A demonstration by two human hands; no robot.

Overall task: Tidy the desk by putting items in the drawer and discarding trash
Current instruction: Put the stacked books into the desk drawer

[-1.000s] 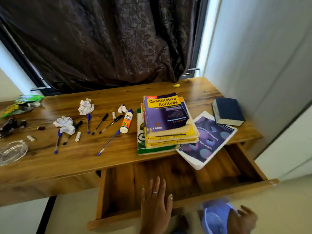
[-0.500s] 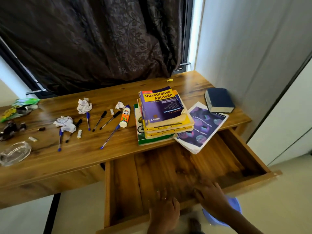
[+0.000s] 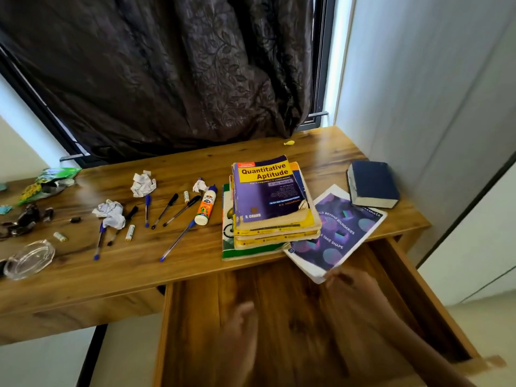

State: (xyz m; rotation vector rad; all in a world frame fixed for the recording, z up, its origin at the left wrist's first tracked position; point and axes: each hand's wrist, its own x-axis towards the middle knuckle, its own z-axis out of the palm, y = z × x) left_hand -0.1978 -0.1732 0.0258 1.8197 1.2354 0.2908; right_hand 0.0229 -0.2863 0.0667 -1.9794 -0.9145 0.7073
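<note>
At the far left of the desk (image 3: 83, 277) we see a green wrapper (image 3: 49, 181) and a clear glass dish (image 3: 29, 259), with crumpled paper balls (image 3: 110, 215) among scattered pens (image 3: 176, 241); we judge the paper and wrapper to be the trash to discard. A glue bottle (image 3: 206, 205) lies on its side just left of the book stack (image 3: 269, 202), which sits near the desk's front edge, handy to the open drawer (image 3: 279, 317) below it. Our left hand (image 3: 243, 328) hovers blurred over the drawer floor; it seems to hold nothing, fingers loose, though the blur leaves us unsure. Further right, the purple booklet (image 3: 337, 230) overhangs the desk edge above the drawer, which makes it the easiest thing to take first. Our right hand (image 3: 349, 283) reaches its near corner, fingertips at the edge; whether they already pinch it we cannot tell. At the far right a dark blue book (image 3: 372, 184) rests flat, untouched.
</note>
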